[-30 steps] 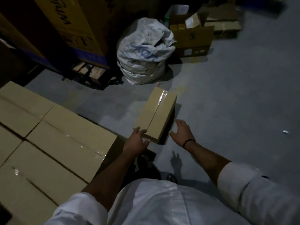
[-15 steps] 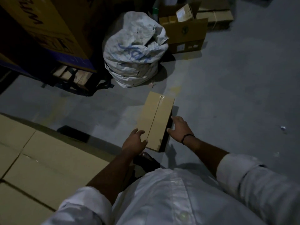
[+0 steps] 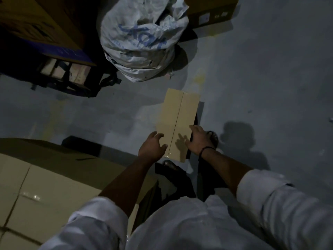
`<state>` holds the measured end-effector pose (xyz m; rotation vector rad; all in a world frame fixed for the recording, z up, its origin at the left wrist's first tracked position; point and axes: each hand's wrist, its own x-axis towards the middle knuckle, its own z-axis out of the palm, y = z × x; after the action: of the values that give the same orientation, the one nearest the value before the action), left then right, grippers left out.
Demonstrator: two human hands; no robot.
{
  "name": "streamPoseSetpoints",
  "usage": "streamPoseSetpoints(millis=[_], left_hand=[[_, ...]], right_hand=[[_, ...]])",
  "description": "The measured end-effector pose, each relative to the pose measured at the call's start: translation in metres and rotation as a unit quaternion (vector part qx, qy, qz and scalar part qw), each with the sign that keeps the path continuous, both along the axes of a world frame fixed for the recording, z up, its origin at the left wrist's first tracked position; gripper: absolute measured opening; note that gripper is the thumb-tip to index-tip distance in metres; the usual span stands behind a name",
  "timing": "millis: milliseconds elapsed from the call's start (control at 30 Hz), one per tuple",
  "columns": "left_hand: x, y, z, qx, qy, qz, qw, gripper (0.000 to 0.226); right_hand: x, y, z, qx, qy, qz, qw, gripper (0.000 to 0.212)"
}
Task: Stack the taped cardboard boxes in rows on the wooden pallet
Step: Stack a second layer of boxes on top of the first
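Note:
A long taped cardboard box (image 3: 177, 116) lies on the grey floor in the middle of the head view, tape seam running lengthwise. My left hand (image 3: 152, 147) is at the box's near left corner, fingers spread and touching its top. My right hand (image 3: 199, 141), with a dark band on the wrist, rests on the near right edge, fingers curled over the side. A stack of taped boxes (image 3: 45, 186) fills the lower left; the pallet under it is hidden.
A white woven sack (image 3: 142, 38) stands beyond the box. A large printed carton (image 3: 36, 24) on a wooden pallet (image 3: 72, 73) sits at upper left. Another brown carton (image 3: 212, 11) is at the top. Grey floor (image 3: 261, 83) spreads to the right.
The view has tilted down and closer to the box. Both hands have closed in on its near end, the right one now lying over the edge. The box has not left the floor.

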<state>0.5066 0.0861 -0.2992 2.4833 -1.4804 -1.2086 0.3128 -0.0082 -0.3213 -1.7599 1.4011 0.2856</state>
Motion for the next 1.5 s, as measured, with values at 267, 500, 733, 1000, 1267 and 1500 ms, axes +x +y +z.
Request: streamPoseSetpoints(millis=[267,500,733,1000,1267,1500], left_hand=[[0.010,-0.047,-0.037,0.025,0.012,-0.006,1.000,0.062],[0.024,-0.099,-0.131,0.037,-0.012,-0.034,0.999,0.065],[0.034,-0.145,-0.269,0.055,-0.041,-0.073,0.995,0.078],[0.061,-0.148,-0.380,0.117,-0.011,-0.094,0.989,0.135],[0.047,-0.138,-0.374,0.053,0.042,-0.046,0.997,0.139],[0.027,-0.125,-0.253,0.041,0.050,-0.079,0.995,0.136]], right_hand=[[-0.002,-0.044,-0.037,0.016,0.039,0.032,0.999,0.072],[0.016,-0.089,-0.134,0.019,0.056,0.025,0.998,0.072],[0.029,-0.109,-0.275,0.027,0.089,0.014,0.996,0.077],[0.034,-0.095,-0.378,0.025,0.037,0.023,0.999,0.087],[0.036,-0.089,-0.372,0.005,0.008,-0.029,1.000,0.089],[0.031,-0.118,-0.235,-0.042,0.075,0.019,0.996,0.086]])
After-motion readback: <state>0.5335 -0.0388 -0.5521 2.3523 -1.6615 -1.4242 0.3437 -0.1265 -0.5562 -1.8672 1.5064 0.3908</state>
